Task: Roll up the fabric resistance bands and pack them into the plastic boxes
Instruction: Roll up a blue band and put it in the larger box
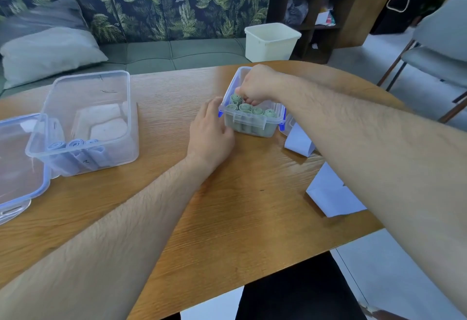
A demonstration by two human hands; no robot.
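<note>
Upright green rolls (249,108) in small box (252,127); blue rolls (75,145) in big box (86,84), left.
One green roll (236,98) is pinched by right hand (255,84); left hand (209,130), relaxed, touches small box.

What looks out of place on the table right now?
One green roll sticks up above the front row in the small box, the right hand pinching it. The big box seems to overlap a lid.
</note>
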